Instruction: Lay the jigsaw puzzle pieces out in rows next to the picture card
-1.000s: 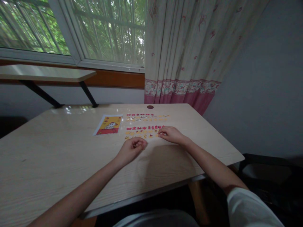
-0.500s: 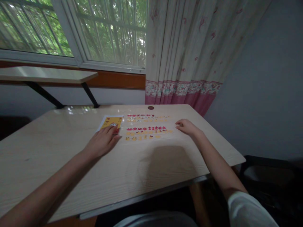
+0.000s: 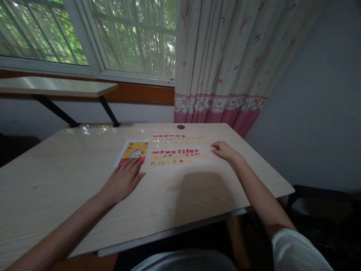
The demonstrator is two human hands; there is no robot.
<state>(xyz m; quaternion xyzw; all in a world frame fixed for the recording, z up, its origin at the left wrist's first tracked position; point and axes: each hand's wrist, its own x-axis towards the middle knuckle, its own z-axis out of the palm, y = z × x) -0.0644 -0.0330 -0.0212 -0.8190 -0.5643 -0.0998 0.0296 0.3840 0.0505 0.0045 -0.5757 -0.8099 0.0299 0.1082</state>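
Note:
My left hand [image 3: 121, 181] lies with fingers stretched over the lower edge of a picture card [image 3: 139, 145]. The card is yellow and red with a white cartoon animal and has a pale border. To its right, small jigsaw-like pieces are laid out in rows: red pieces [image 3: 163, 152], yellow pieces [image 3: 168, 163] and whitish patterned ones [image 3: 167, 142]. Beside the right ends of these rows rests my right hand [image 3: 224, 150]. Its fingers are slightly bent, with a gap between thumb and forefinger, and I see nothing held there.
The pale wooden desk [image 3: 70, 195] carries a raised shelf [image 3: 59, 87] on dark supports at the back left. A round dark disc [image 3: 181, 127] lies near the back edge. Beyond are a window and a flowered curtain [image 3: 220, 67]. A dark chair [image 3: 324, 194] stands at right.
My left hand has slid slightly down the card, uncovering more of the cartoon animal. The right hand stays beside the rows, its fingers shifted slightly. The whole view has moved a little.

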